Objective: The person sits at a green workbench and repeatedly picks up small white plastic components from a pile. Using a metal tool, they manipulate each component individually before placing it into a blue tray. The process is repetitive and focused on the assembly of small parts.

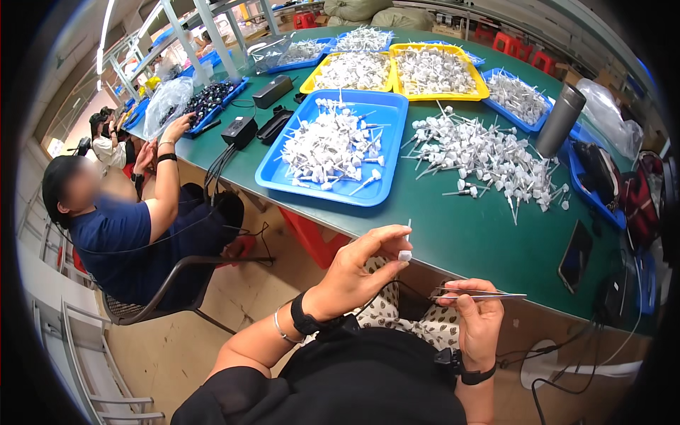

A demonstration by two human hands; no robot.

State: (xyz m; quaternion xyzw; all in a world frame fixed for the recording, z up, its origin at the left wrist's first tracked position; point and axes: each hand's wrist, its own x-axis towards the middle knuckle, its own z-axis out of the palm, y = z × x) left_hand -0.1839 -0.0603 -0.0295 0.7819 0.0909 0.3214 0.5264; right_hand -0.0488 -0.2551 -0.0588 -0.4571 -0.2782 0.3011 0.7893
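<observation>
Between the thumb and fingers of my left hand (350, 276) is a small white plastic part (404, 255) with a thin stem pointing up, held just off the table's near edge. My right hand (476, 322) pinches metal tweezers (489, 293), their tips pointing right, apart from the white part. Beyond my left hand, a blue tray (340, 193) holds many similar stemmed white parts. A loose pile of white parts (489, 156) lies to its right on the green table (439, 227).
Yellow trays (393, 91) of white parts stand behind. A grey bottle (562, 120) and a phone (574, 256) are on the right. Black boxes with cables (239, 132) sit left. A co-worker (120, 227) reaches toward a tray of dark parts (212, 103).
</observation>
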